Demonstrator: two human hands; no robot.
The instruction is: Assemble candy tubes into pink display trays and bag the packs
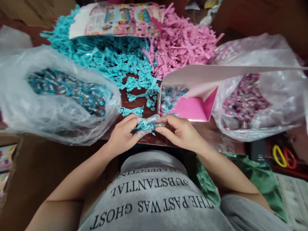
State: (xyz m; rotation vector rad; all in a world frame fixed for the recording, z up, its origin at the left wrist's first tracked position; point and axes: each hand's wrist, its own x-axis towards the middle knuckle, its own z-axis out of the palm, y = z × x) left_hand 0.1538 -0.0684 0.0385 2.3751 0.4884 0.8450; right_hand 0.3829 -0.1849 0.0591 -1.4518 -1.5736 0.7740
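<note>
My left hand [124, 134] and my right hand [181, 131] meet at the near edge of the table, both closed on a small clear capsule [152, 120] with strands of teal shredded paper [144, 126] stuffed at its end. The fingertips of my left hand wear grey tape. Just beyond my right hand stands an open pink box [193, 107] that holds several filled capsules with teal paper.
A clear plastic bag of teal capsules [64, 89] lies at left, a bag of pink capsules [245, 101] at right. Piles of teal shred [108, 56] and pink shred [183, 41] lie behind, under a printed card [115, 19]. Scissors [284, 157] rest at far right.
</note>
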